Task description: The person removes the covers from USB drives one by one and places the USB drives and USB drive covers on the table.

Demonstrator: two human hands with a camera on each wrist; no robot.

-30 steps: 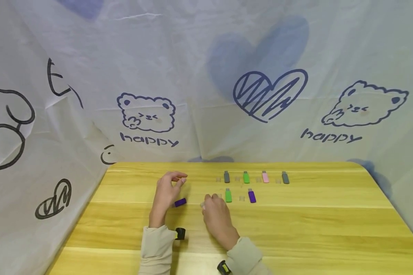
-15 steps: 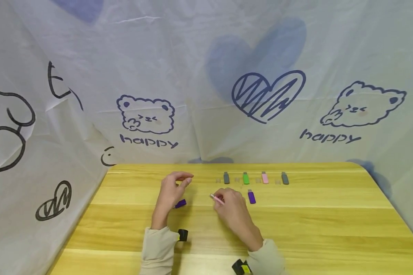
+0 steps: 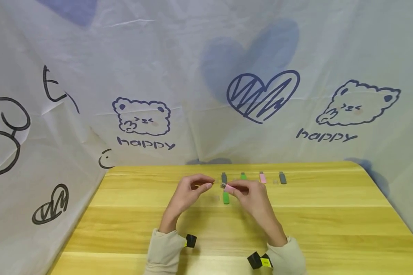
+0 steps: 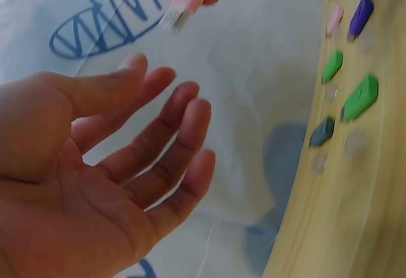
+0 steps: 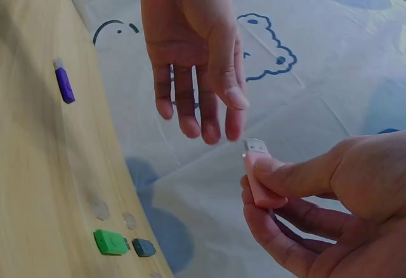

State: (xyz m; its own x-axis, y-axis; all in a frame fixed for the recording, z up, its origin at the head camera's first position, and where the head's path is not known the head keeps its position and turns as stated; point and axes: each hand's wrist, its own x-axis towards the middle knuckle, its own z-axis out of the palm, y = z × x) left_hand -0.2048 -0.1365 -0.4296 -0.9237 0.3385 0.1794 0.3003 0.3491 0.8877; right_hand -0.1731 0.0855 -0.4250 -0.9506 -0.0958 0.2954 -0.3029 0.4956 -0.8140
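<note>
A pink USB stick (image 3: 229,189) is pinched between thumb and fingers of my right hand (image 3: 252,194), its bare metal plug pointing left. Facing it, my left hand (image 3: 191,191) is raised with loosely bent fingers and holds nothing; in the left wrist view its thumb and index tips lie near the plug. Below the hands, a green USB stick (image 3: 226,198) lies on the table with a small clear cap (image 3: 217,198) on its left. One purple USB stick (image 5: 65,86) shows in the right wrist view, another purple USB stick (image 4: 361,16) in the left wrist view.
Along the back of the wooden table (image 3: 330,221) lie a grey stick (image 3: 224,178), a green one (image 3: 243,176), a pink one (image 3: 262,177) and another grey one (image 3: 283,178). Small clear caps lie beside them. A printed cloth (image 3: 206,95) hangs behind the table.
My right hand has lifted the pink USB stick off the table, moving right and up. My left hand has shifted right toward it, and both hands are now close together.
</note>
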